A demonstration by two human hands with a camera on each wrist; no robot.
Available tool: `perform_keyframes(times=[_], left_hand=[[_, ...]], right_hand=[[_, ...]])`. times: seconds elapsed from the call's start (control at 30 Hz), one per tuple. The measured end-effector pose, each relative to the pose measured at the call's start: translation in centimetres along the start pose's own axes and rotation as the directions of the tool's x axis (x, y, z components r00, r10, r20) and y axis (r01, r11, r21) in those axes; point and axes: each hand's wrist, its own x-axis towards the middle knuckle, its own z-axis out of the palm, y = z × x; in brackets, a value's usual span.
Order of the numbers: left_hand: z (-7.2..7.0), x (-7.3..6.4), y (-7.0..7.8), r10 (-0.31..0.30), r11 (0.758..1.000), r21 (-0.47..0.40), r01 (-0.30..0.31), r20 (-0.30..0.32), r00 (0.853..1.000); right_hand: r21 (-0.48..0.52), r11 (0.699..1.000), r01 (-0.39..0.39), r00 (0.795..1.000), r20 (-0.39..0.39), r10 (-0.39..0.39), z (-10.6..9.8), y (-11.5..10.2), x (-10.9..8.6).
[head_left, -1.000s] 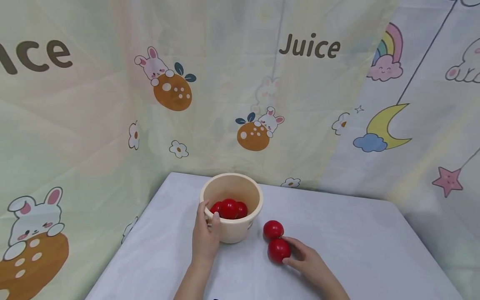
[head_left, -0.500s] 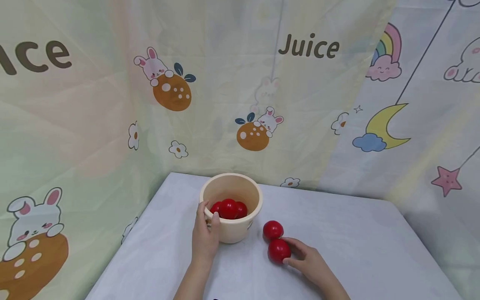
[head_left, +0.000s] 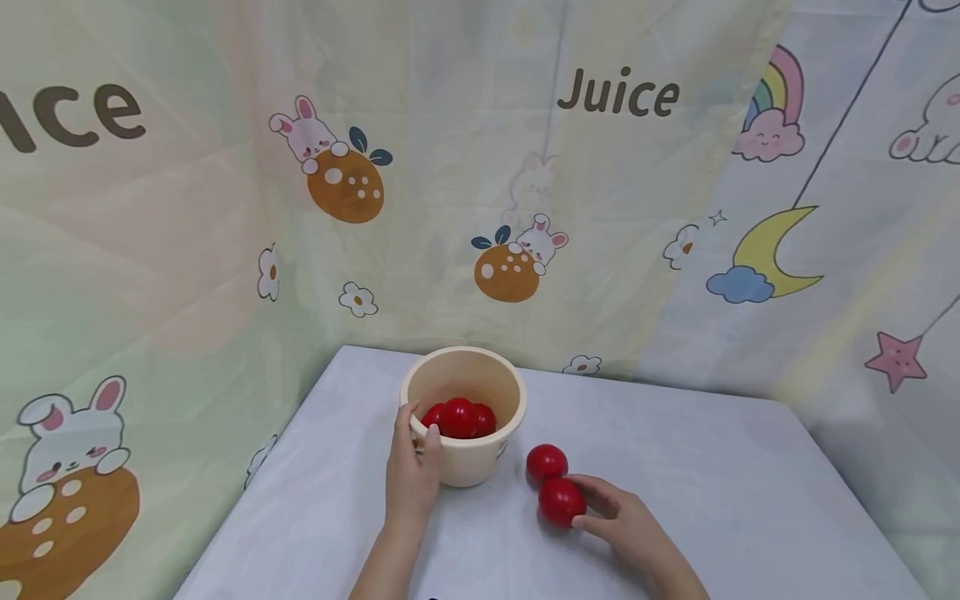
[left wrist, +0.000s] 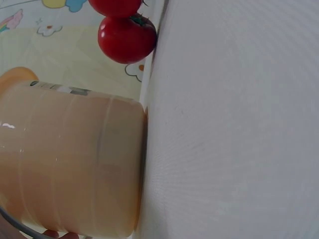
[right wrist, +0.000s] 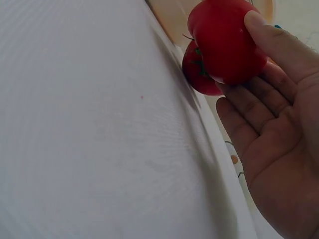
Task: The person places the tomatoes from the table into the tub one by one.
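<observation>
My left hand grips the near left rim of a cream plastic bucket, thumb outside and fingers over the edge. Inside the bucket lie several red tomatoes. To the right of it, my right hand holds a red tomato between thumb and fingers, close over the table. Another tomato sits just behind, overlapped by the held one. In the right wrist view the thumb presses on the held tomato, with the rear tomato's green stem showing beside it.
A white cloth covers the table. Patterned curtains with rabbits, oranges and a moon hang at the back and both sides. The bucket's thin dark handle hangs at its side in the left wrist view.
The held tomato and the right hand have shifted slightly to the right. My left hand and the bucket have stayed in place.
</observation>
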Motion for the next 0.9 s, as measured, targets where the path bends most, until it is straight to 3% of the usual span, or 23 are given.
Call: perform_keyframes(times=[0.33,0.9], left_hand=[[0.1,0.0,0.1,0.005,1.000,0.005,-0.005,-0.002,1.000],[0.0,0.0,-0.1,0.012,1.000,0.007,-0.012,-0.001,1.000]], right_hand=[[0.057,0.997,0.046,0.999,0.021,-0.047,-1.8,-0.8,-0.6],[0.062,0.990,0.126,0.991,0.042,-0.128,-3.0,-1.7,-0.8]])
